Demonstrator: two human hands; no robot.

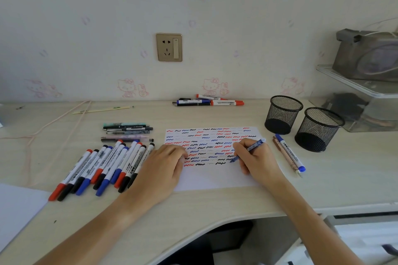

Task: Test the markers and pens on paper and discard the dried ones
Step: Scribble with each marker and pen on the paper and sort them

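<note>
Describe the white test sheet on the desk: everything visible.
The white sheet of paper lies flat on the pale wood-look desk, near its front edge. Rows of short red, blue and black squiggles, some faint, fill its upper part; the lower strip is blank. The left hand rests on its left edge. The right hand rests on its right side, gripping a blue pen with the tip at the last row of squiggles.

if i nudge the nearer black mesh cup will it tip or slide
The nearer mesh cup looks empty and mostly open wire, so probably light. It is squat with a wide solid base, so it would likely slide across the smooth desk rather than tip, perhaps into the other mesh cup.
</note>
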